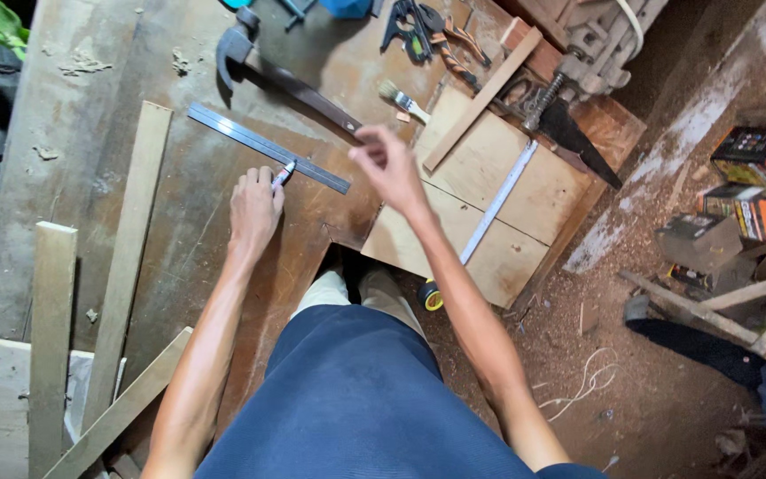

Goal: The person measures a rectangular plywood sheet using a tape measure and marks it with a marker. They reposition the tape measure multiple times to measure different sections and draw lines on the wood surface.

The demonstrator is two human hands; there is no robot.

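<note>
Your left hand holding a marker against the metal ruler on the counter, your right hand above, grip loosely curled, holding nothing, hammer near.

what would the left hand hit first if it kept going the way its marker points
Most likely the metal ruler: the left hand holds a marker whose tip sits right at the ruler's near edge. Beyond it lies the hammer, though depth is hard to judge.

A silver-grey metal ruler lies at twelve o'clock of the brown workbench; the marker shows white and red; pale wood panels lie at two o'clock.
</note>
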